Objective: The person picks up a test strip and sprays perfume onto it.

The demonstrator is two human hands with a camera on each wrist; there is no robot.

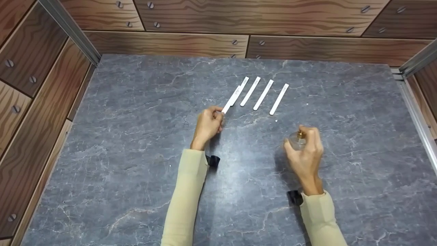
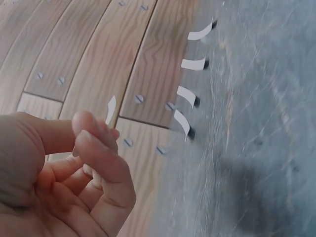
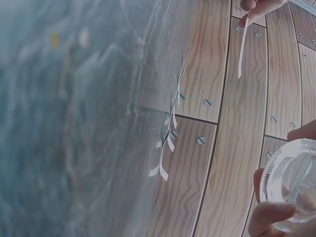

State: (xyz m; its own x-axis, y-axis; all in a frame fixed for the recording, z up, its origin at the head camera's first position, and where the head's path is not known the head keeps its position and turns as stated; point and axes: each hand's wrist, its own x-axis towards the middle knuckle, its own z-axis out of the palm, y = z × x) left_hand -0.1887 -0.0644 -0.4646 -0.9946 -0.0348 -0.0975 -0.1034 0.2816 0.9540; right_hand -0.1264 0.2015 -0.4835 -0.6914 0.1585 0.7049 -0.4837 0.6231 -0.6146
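My left hand (image 1: 208, 124) pinches the near end of a white perfume test strip (image 1: 231, 99) between thumb and fingers, its far end pointing up and away. In the left wrist view only the tip of that strip (image 2: 111, 109) shows past the fingertips. A clear glass perfume bottle with a gold sprayer (image 1: 301, 134) is in the grip of my right hand (image 1: 307, 152), a fingertip right at the sprayer. From the right wrist, the bottle's round ribbed base (image 3: 276, 170) is visible. Printing shows near the far end of the held strip.
Several more white test strips (image 1: 263, 95) lie slanted in a row on the grey marbled table (image 1: 136, 171), beyond the hands. The held strip overlaps the leftmost one in the head view. Wood-patterned panels (image 1: 194, 44) border the table at the back and left.
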